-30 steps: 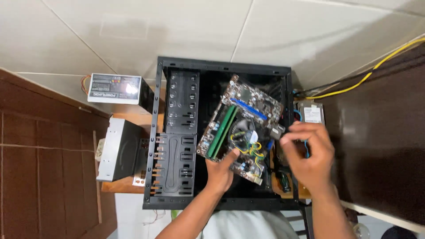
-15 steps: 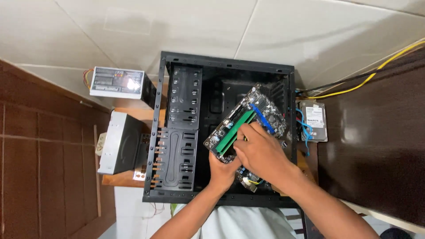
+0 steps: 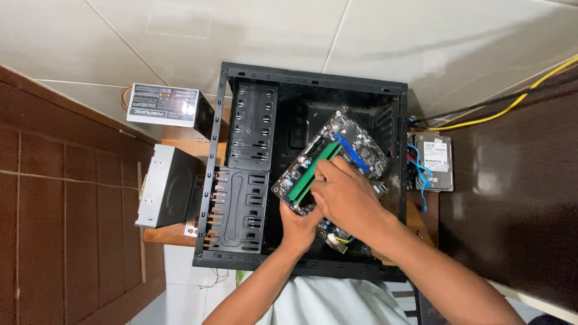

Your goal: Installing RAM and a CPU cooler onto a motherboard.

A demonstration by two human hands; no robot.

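Seen from the head camera, the black computer case [image 3: 247, 198] lies open on a small wooden stand [image 3: 165, 233], and the motherboard [image 3: 349, 147] is held tilted inside it, towards the case's right wall. The left hand [image 3: 299, 224] is clamped on the board's near edge from below. The right hand [image 3: 343, 195] lies over the board's middle, fingers [image 3: 319, 177] pressed together against the green memory sticks [image 3: 310, 171]. A power supply [image 3: 162, 105] sits beyond the case's far left corner, a grey drive [image 3: 165, 183] against its left side. A hard disk [image 3: 435, 161] with blue cables [image 3: 419, 171] lies just beside the right side.
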